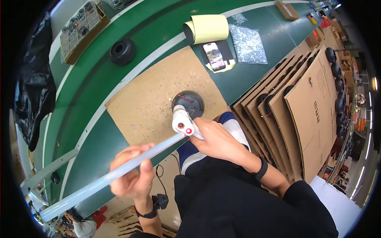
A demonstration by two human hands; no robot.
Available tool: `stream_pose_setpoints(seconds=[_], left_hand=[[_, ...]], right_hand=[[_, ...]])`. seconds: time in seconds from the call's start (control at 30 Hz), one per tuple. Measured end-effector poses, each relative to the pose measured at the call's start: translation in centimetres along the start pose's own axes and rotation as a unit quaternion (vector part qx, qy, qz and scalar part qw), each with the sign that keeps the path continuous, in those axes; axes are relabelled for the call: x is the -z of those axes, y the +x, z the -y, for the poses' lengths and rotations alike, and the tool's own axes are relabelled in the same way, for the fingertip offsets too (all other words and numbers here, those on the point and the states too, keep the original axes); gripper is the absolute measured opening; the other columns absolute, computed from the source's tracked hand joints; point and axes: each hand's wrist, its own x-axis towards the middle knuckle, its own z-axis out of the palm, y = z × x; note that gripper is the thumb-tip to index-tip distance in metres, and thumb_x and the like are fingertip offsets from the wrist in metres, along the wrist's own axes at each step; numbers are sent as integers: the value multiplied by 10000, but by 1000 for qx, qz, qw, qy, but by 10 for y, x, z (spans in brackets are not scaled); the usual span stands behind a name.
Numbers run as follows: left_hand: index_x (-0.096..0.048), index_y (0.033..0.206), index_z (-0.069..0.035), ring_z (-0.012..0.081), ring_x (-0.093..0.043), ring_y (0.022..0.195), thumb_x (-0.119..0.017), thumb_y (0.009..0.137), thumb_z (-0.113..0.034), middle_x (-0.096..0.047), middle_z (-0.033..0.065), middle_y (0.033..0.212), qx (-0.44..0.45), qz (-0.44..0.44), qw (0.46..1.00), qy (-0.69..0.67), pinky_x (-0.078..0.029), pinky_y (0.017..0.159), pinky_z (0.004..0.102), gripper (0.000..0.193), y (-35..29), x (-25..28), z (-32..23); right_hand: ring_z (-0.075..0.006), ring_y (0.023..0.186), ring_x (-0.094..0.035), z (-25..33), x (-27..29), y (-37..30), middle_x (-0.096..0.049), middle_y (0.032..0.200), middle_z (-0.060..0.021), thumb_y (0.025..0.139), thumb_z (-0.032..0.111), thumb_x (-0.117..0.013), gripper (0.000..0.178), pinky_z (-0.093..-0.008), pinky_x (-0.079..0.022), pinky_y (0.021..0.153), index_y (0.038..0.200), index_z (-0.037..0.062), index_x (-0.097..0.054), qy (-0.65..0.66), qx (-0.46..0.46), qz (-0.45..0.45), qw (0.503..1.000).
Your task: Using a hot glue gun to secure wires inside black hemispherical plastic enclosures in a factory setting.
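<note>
- One view only, worn on the person's head, looking steeply down over the lap and forearms, which enter from the lower edge.
- It faces the green bench [246, 79], which runs from near left to far right; the brown cardboard sheet [154, 99] on it lies near the middle of the picture.
- The hands sit close under the lens, just below centre.
- The wide fisheye bends the bench edges and darkens the corners.
- The stacked cardboard cartons [305, 107] fill the right side.
</note>
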Motion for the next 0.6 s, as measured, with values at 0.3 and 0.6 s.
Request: stream_pose_setpoints(seconds=[0.3,0.6], left_hand=[[-626,989,59,309,-726,795,-749,778,69,-705,180,891,-118,58,974,187,-592,717,357,245,10,-8,-17],[-594,1227,41,334,-642,1137,-770,713,37,-653,200,1207,-66,233,962,128,-507,983,410,543,19,-28,10]], right_hand=[[-511,820,-621,8,-16,-7,-628,827,-322,840,98,-596,187,-539,-495,717,889,-73,-540,12,24,-19,999],[-498,823,-646,-18,-3,2,-636,812,-331,804,122,-592,226,-531,-517,733,904,-80,-570,48,48,-22,997]])
